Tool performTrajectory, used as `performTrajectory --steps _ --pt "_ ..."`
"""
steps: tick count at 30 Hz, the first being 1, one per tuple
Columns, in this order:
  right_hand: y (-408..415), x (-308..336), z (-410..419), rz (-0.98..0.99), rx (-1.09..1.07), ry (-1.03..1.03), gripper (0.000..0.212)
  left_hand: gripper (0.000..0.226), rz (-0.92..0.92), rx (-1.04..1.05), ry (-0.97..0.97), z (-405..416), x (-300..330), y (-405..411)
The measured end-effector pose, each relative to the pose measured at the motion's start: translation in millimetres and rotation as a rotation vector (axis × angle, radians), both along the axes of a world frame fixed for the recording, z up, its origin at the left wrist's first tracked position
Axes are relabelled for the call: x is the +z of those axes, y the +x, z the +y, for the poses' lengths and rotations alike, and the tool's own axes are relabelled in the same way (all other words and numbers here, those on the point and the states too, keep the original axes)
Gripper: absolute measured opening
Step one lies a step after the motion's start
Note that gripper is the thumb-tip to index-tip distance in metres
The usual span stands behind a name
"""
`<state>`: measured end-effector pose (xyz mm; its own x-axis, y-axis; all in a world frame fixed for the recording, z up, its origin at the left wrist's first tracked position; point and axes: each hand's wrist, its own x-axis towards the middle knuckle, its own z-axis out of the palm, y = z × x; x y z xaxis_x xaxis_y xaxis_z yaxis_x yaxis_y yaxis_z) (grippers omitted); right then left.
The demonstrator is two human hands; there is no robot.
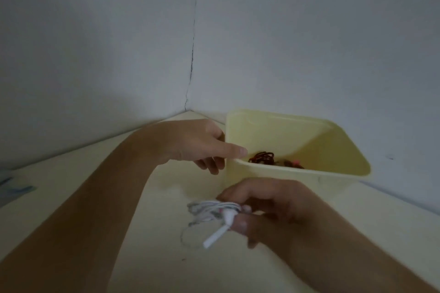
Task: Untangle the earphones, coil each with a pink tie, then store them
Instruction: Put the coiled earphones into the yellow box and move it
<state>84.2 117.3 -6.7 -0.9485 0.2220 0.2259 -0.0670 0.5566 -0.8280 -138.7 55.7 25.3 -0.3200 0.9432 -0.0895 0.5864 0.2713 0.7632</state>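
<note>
Right fingers: the right hand [273, 211] pinches a coiled white earphone bundle [212, 210] between thumb and fingertips, near the front middle of the desk [142, 257]; the fingers are curled close round the coil's right end
Grip point: the pinch sits where the loops cross, and a faint pink speck there may be the tie, too small to be sure; that crossing looks like the right place to hold, since it keeps the loops together
Loose end: a white plug [215, 236] pokes out down and to the left of the fingertips, and a thin stray loop of wire trails below the bundle toward the desk
Handling: judged very light, soft and floppy; the cable should spring open if the pinch slackens, and the smooth plastic is likely slippery, so a firm but gentle pinch suits it; pulling on the plug or the thin wire could strain it
Left fingers: the left hand [202, 147] grips the near left corner of a pale yellow bin [333, 173], thumb over the rim and fingers curled on the outside wall
Bin: it stands toward the desk's back right, by the wall, seemingly tipped toward the person
Inside the bin: a dark red coiled earphone [262, 157] lies on the bottom, with another dark bundle [294, 163] carrying a pink spot just beside it
</note>
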Motion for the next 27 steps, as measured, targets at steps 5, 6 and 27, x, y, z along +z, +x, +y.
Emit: performTrajectory --steps 5,6,27 --pt "52 69 45 0.142 -0.082 -0.107 0.03 0.043 -0.042 -0.067 -0.046 -2 3 3" --pt "55 77 55 0.151 -0.142 -0.11 0.026 0.043 -0.051 -0.084 -0.056 -3 4 4" --pt "27 56 99 -0.076 -0.703 0.462 0.049 0.035 -0.101 -0.037 0.01 1 0 -1"
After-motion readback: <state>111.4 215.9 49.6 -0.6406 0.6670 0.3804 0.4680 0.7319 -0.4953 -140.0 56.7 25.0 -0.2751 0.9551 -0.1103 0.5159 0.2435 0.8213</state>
